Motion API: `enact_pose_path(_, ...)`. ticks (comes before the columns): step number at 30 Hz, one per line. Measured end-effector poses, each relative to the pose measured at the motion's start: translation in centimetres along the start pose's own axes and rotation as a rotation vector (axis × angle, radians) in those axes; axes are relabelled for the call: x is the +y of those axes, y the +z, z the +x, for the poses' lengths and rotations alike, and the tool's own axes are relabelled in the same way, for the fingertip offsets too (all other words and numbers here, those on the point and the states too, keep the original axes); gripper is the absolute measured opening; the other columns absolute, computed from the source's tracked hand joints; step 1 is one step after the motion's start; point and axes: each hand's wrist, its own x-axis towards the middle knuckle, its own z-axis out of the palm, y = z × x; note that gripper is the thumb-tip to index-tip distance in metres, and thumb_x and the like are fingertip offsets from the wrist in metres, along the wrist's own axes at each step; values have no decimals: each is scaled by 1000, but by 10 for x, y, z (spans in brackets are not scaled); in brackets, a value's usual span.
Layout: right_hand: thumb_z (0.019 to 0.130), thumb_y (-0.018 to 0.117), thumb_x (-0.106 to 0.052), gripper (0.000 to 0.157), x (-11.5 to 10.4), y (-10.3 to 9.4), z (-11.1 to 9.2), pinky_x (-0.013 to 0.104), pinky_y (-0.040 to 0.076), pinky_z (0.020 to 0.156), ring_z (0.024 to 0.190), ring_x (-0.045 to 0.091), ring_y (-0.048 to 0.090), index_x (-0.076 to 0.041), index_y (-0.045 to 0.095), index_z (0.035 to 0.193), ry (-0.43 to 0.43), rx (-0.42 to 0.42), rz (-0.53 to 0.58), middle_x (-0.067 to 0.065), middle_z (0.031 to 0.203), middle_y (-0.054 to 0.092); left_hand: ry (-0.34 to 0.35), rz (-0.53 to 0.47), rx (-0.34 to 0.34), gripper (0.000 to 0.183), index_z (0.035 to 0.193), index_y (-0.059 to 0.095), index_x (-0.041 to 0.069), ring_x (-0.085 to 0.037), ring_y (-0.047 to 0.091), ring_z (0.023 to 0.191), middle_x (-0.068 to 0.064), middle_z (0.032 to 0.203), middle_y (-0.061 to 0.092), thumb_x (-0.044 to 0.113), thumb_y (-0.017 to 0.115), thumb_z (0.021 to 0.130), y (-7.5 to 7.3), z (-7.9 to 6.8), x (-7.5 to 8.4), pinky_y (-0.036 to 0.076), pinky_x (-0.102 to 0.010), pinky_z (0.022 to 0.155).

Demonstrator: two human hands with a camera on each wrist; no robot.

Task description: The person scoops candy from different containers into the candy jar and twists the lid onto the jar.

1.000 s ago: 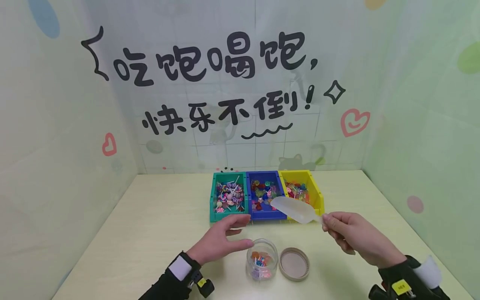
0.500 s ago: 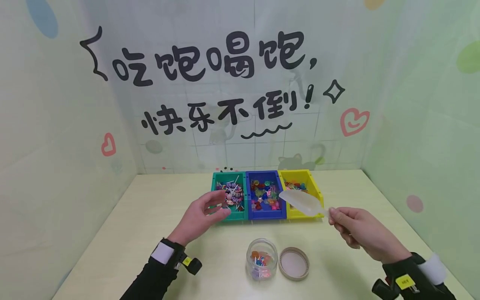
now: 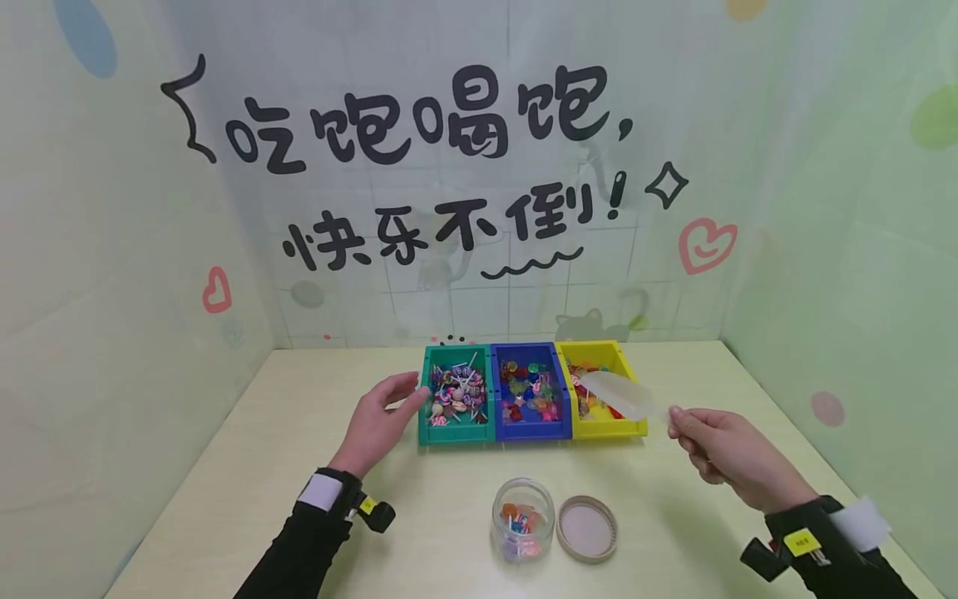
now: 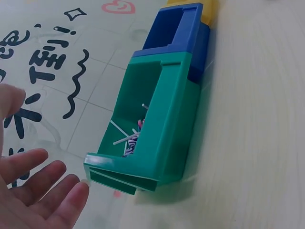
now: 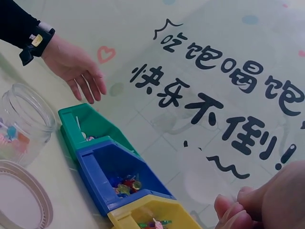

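My left hand (image 3: 377, 423) is beside the left wall of a green bin (image 3: 458, 434), fingers relaxed and nothing in them. Its fingertips are right at the bin's edge in the left wrist view. Lollipops (image 3: 462, 391) fill the green bin. With thumb and fingers, my right hand (image 3: 737, 457) pinches the handle of a translucent scoop (image 3: 623, 395). The scoop's bowl looks bare and overlaps the yellow bin (image 3: 608, 429), which contains colorful candies. Between these two stands a blue bin (image 3: 533, 429) with assorted candies.
An uncovered clear jar (image 3: 524, 532), partly filled with candies, stands on the pale table (image 3: 299, 433) in front of the bins. Its round lid (image 3: 588, 529) lies just right of it. Printed fabric walls (image 3: 464, 308) enclose the back and sides.
My left hand has moved from beside the jar, leftward and back, to the green bin's left side. My right hand has shifted slightly right with the scoop, whose bowl is now over the yellow bin.
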Motion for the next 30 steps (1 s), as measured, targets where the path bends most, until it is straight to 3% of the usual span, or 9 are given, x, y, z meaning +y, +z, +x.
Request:
enact_pose_path(6,118,49,-43,40,7,-6,8,23,37,57,67,11,46,-8,65,107,7,30,-35,-5,81,48,-67,37,28,60,162,53,12,-39,55,149,-17,162,58,46,60,113,3,8,-14,53,-60,119)
enact_pose_path(13,118,49,-44,42,11,-9,17,24,39,58,67,11,48,-7,65,108,12,47,-59,-4,81,48,-134,54,18,59,163,52,12,-36,66,129,-18,151,63,45,59,114,10,19,-24,63,-45,103)
enact_pose_path(20,118,51,-39,39,16,-10,28,24,39,59,66,12,47,-6,67,104,-4,55,-97,-4,80,49,-109,105,-4,60,162,52,5,-35,65,125,-22,146,64,41,59,114,17,24,-31,63,-44,99)
enact_pose_path(25,117,54,-37,40,9,-11,37,24,38,57,64,12,45,-6,68,96,-13,47,-149,-3,76,48,-101,125,-8,59,161,54,4,-32,62,118,-21,141,63,39,59,114,20,26,-32,59,-37,91)
enact_pose_path(28,116,56,-36,40,4,-11,43,24,37,56,63,12,45,-6,70,93,-6,33,-173,-4,73,49,-118,111,-3,58,161,54,5,-33,59,117,-21,139,62,39,58,115,22,27,-34,57,-41,94)
enact_pose_path(30,115,57,-36,40,2,-11,48,24,38,56,62,12,45,-7,70,92,3,27,-183,-4,70,49,-140,87,-6,57,162,53,7,-36,60,129,-21,146,63,40,56,115,24,28,-34,57,-47,106)
